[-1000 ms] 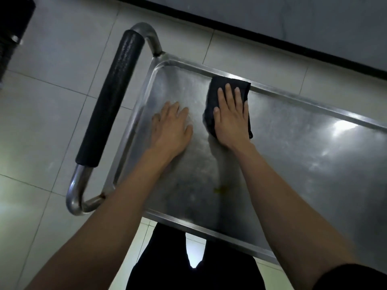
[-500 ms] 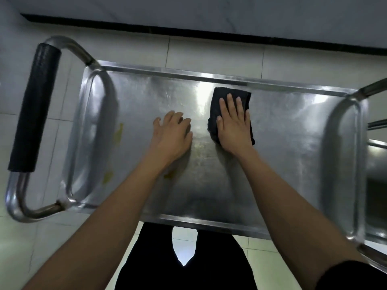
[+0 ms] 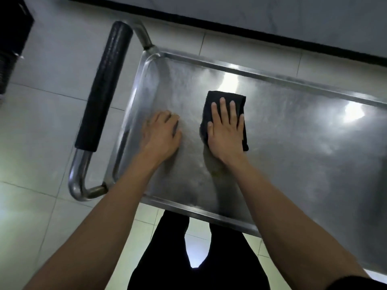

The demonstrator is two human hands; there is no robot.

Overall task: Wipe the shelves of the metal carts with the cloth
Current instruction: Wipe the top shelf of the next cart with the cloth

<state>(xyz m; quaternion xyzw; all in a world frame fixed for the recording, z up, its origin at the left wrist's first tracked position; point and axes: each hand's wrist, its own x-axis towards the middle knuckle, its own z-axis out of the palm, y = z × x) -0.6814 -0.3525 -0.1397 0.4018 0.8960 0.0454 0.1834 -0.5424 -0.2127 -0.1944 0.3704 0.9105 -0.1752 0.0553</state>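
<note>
Pale floor tiles (image 3: 41, 126) run to a dark baseboard (image 3: 230, 24) (a black object (image 3: 12, 38) sits far left).

surface: metal cart shelf (image 3: 293, 143) | on it: black cloth (image 3: 209, 105), left hand (image 3: 161, 135) flat

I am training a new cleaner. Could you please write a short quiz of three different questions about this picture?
1. True or false: the right hand presses flat on the black cloth.
2. What does the left hand rest on? A) the padded push handle B) the bare top shelf of the cart C) the cloth
3. Fill in: the cloth lies nearer the ____ end of the shelf.

Key: 1 true; 2 B; 3 handle
</note>
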